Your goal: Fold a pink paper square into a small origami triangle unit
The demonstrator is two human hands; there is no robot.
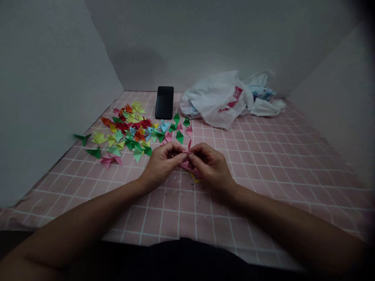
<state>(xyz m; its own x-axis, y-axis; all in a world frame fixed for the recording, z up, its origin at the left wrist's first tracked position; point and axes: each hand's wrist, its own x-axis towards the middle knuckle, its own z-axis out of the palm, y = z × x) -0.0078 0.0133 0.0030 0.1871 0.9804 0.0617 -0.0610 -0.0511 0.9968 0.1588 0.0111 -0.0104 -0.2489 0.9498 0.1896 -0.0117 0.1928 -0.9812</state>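
Observation:
Between my two hands is a small folded pink paper point(189, 145), with one narrow point sticking up. My left hand point(164, 162) pinches its left side between thumb and fingers. On the other side, the thumb and fingers of my right hand point(213, 164) are closed on the same paper. Most of the fold is hidden behind my fingertips. Below the hands lies a small stack of coloured paper sheets point(195, 177), pink on top with yellow showing at the edge, partly covered by my right hand.
Many folded paper cranes point(135, 146) in several colours lie spread at the left. A black phone point(164, 102) leans near the back wall. Crumpled white plastic bags point(216, 97) sit at the back right. A pink checked cloth point(278, 168) covers the table; walls enclose three sides.

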